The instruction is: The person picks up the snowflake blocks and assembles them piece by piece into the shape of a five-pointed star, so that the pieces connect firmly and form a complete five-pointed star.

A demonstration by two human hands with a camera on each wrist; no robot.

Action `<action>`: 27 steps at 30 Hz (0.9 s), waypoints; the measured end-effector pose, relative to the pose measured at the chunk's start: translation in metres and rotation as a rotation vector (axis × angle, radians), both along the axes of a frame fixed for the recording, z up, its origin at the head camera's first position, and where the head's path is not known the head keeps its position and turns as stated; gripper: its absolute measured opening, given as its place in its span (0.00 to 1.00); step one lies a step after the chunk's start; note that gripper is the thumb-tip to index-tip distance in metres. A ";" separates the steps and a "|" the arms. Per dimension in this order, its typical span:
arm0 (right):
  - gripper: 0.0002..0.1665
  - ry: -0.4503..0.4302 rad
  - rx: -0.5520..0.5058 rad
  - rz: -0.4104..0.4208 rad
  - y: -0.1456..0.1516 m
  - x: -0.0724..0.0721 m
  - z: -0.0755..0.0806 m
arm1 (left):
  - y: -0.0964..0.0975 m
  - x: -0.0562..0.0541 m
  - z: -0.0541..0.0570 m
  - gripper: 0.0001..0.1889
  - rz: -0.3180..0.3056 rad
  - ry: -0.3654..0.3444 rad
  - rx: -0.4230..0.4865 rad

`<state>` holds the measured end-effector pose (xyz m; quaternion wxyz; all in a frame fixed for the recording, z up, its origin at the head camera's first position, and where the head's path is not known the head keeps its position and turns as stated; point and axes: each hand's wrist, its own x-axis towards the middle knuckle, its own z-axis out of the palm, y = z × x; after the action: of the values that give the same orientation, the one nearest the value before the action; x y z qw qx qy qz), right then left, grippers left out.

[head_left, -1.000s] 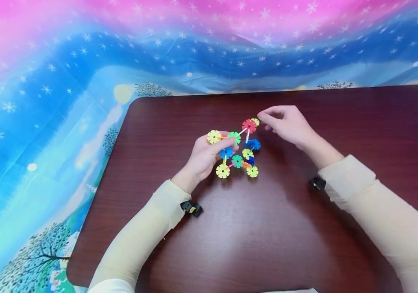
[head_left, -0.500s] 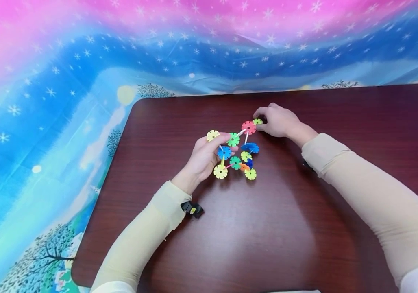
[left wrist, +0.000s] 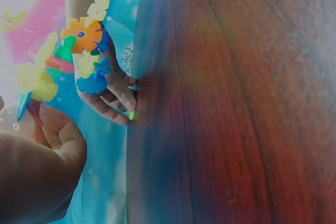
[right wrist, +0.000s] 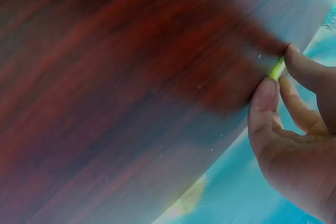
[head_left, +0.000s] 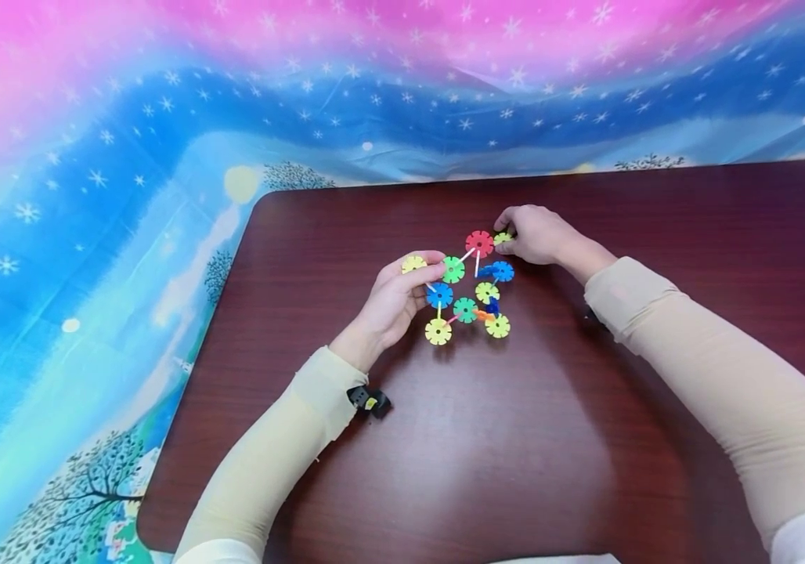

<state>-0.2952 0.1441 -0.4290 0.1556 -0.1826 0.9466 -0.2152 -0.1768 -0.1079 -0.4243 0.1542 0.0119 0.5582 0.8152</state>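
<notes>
A linked figure of notched snowflake discs is held up by my left hand (head_left: 388, 301), which grips it at its left side. The figure joins a red disc (head_left: 479, 244), a bright green disc (head_left: 453, 269), a blue disc (head_left: 439, 295) and several others, with white connecting discs seen edge-on. My right hand (head_left: 542, 235) pinches a yellow-green disc (right wrist: 276, 68) between thumb and finger, close to the tabletop. In the head view that disc lies just right of the red one; whether they touch I cannot tell. The left wrist view shows an orange disc (left wrist: 82, 35) on the figure's near side.
The dark red-brown table (head_left: 515, 454) extends under both arms. Behind it and to the left hangs a snowflake-patterned cloth (head_left: 163, 157). A white edge of something (head_left: 557, 559) shows at the bottom. A black wrist camera (head_left: 370, 400) sits at the left cuff.
My right hand has come in and taken the yellow-green disc between its fingers, shifting it slightly right. The figure's lower part has swung slightly right in my left hand.
</notes>
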 end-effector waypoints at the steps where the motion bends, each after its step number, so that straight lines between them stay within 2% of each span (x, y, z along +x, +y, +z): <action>1: 0.27 -0.002 -0.006 -0.003 0.001 0.001 0.000 | 0.000 0.000 -0.001 0.09 -0.008 -0.001 0.004; 6: 0.23 0.017 -0.085 -0.023 0.010 0.007 -0.007 | 0.001 0.000 -0.003 0.19 -0.037 0.004 0.005; 10: 0.16 0.038 -0.179 -0.049 0.022 0.018 -0.008 | 0.002 -0.001 -0.002 0.26 -0.046 0.003 -0.002; 15: 0.14 0.093 -0.249 -0.067 0.034 0.041 0.013 | 0.004 -0.001 0.001 0.27 -0.044 -0.001 -0.002; 19: 0.14 0.127 -0.317 -0.115 0.037 0.068 0.037 | 0.006 0.001 0.006 0.28 -0.041 0.015 0.007; 23: 0.15 0.070 -0.461 -0.172 0.031 0.097 0.052 | 0.011 0.002 0.011 0.26 -0.023 0.032 0.025; 27: 0.17 -0.042 -0.622 -0.212 0.019 0.117 0.056 | 0.016 0.003 0.013 0.24 0.001 0.039 0.043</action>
<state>-0.1785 0.1631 -0.3726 0.0884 -0.1173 0.8458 -0.5129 -0.1735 -0.0919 -0.4115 0.1427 0.0308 0.5435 0.8266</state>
